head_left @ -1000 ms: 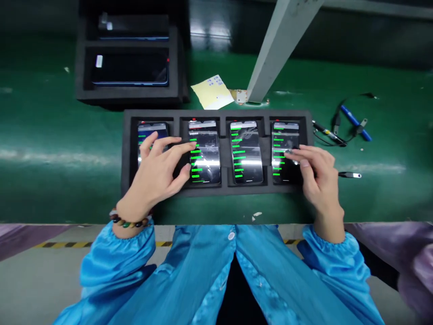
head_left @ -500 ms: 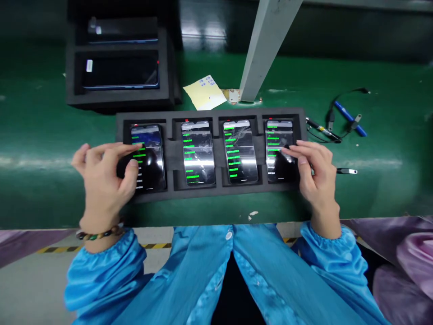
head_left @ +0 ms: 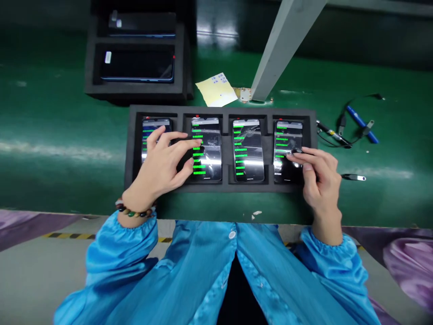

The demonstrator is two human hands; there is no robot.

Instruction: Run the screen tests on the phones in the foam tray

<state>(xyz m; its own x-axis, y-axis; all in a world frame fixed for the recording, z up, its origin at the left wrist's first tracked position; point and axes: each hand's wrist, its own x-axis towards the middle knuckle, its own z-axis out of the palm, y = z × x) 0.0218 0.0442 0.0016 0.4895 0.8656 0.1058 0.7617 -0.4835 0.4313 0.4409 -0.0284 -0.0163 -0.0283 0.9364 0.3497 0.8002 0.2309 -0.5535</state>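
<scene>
A black foam tray [head_left: 223,187] lies on the green belt and holds several lit phones side by side, their screens showing green lines. My left hand [head_left: 158,169] is spread over the first phone [head_left: 150,128], with its forefinger touching the second phone [head_left: 207,149]. The third phone [head_left: 248,150] lies untouched. My right hand [head_left: 320,178] rests at the tray's right end, fingers stretched onto the fourth phone [head_left: 284,144]. Both hands hold nothing.
A second black foam tray [head_left: 135,90] with dark phones sits at the back left. A yellow note [head_left: 216,90] and a grey slanted post [head_left: 280,49] stand behind the tray. Cables, a blue pen [head_left: 360,123] and a plug [head_left: 353,177] lie to the right.
My left hand, which had gone left to the first phone, has come back right so its forefinger is on the second phone. My right hand has stayed on the fourth phone.
</scene>
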